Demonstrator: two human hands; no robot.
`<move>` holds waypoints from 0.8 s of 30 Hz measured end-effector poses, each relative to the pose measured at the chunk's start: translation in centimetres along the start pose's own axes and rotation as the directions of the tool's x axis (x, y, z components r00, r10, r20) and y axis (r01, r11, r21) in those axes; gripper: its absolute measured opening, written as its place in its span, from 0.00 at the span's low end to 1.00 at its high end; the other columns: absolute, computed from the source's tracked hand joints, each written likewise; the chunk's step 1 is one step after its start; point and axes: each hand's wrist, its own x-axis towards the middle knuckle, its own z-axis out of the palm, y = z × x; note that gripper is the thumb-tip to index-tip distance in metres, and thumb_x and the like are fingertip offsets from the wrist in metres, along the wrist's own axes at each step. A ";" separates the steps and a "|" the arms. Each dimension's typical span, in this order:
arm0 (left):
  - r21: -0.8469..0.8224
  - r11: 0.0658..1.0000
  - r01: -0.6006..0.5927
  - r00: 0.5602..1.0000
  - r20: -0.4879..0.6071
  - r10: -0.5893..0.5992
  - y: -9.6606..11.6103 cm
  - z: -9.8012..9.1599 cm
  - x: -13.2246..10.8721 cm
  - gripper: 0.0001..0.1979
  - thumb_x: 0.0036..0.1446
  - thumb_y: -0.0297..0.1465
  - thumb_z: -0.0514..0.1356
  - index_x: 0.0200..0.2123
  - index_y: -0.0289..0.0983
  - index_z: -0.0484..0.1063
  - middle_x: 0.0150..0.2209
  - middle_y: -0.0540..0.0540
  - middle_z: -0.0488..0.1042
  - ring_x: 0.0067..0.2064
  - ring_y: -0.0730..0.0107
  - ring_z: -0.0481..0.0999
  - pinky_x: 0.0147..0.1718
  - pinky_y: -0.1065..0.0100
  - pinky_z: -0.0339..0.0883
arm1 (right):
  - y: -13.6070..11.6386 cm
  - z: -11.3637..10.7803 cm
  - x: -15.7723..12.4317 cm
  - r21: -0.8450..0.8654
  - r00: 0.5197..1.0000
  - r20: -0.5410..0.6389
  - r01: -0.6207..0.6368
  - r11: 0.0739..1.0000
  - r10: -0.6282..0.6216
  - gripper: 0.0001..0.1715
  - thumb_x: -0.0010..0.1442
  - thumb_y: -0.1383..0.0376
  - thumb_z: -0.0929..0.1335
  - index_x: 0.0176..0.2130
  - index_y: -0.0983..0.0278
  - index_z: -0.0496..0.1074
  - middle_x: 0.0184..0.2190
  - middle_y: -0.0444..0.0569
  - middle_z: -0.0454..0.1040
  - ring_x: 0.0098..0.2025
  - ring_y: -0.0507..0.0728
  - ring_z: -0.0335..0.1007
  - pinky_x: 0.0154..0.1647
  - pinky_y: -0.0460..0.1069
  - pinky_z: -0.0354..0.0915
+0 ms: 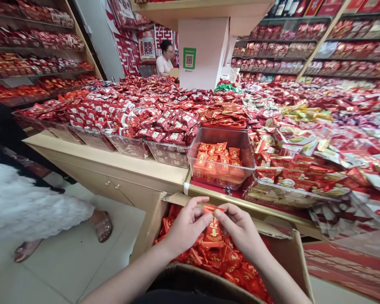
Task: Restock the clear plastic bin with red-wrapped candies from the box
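Between my two hands, above an open cardboard box, is a red candy packet with gold print. My left hand pinches its top edge between thumb and fingers. From the other side, my right hand grips the same top edge with thumb and forefinger. Loose red packets of the same look fill the box below. Just beyond my hands, a clear plastic bin on the counter holds similar red packets standing in rows.
Clear bins heaped with red packets line the counter to the left. On the right, a bin of durian packets juts forward. Someone in a fluffy white skirt stands at left; another person is behind the display. A white pillar rises mid-display.
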 end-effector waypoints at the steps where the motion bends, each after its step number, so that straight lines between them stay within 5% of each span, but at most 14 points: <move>1: -0.049 0.999 0.002 1.000 0.010 -0.002 0.3 0.1 0.1 0.23 0.52 0.32 0.60 0.50 0.38 0.57 0.36 0.47 0.74 0.37 0.70 0.74 0.38 0.67 0.66 | -0.1 -0.1 0.2 0.015 0.999 -0.040 0.011 1.000 -0.010 0.17 0.52 0.52 0.65 0.28 0.64 0.65 0.20 0.41 0.61 0.23 0.49 0.54 0.24 0.45 0.55; 4: -0.149 0.989 -0.005 1.000 0.017 0.008 0.9 0.3 0.2 0.24 0.47 0.28 0.64 0.47 0.38 0.59 0.45 0.44 0.71 0.45 0.68 0.71 0.44 0.66 0.64 | -0.1 -0.1 0.7 0.029 0.986 -0.156 0.067 0.997 -0.061 0.16 0.52 0.54 0.66 0.26 0.64 0.66 0.21 0.41 0.63 0.23 0.49 0.55 0.25 0.45 0.55; 15: -0.117 0.991 -0.070 0.997 -0.045 0.065 0.5 0.1 0.1 0.19 0.48 0.24 0.62 0.44 0.36 0.63 0.43 0.43 0.73 0.44 0.68 0.72 0.44 0.66 0.65 | 0.6 1.0 0.8 0.277 0.978 -0.206 0.030 0.961 0.028 0.14 0.50 0.56 0.69 0.26 0.65 0.69 0.20 0.41 0.66 0.23 0.48 0.58 0.25 0.44 0.57; 20: -0.126 0.988 -0.085 0.996 -0.028 0.082 -0.3 0.0 -0.3 0.18 0.48 0.23 0.61 0.43 0.37 0.64 0.43 0.46 0.73 0.46 0.69 0.71 0.47 0.67 0.63 | 0.4 0.8 0.4 0.357 0.997 -0.039 -0.046 0.933 0.064 0.17 0.45 0.61 0.73 0.36 0.63 0.70 0.30 0.45 0.73 0.33 0.51 0.66 0.36 0.47 0.62; 24: -0.121 0.991 -0.064 0.996 0.059 0.071 -0.2 -0.5 -0.4 0.20 0.48 0.21 0.61 0.45 0.37 0.64 0.44 0.46 0.72 0.47 0.68 0.70 0.47 0.67 0.63 | 0.9 0.5 0.5 0.428 0.990 0.000 -0.126 0.895 0.139 0.15 0.42 0.63 0.74 0.31 0.65 0.71 0.24 0.43 0.72 0.26 0.48 0.63 0.29 0.44 0.60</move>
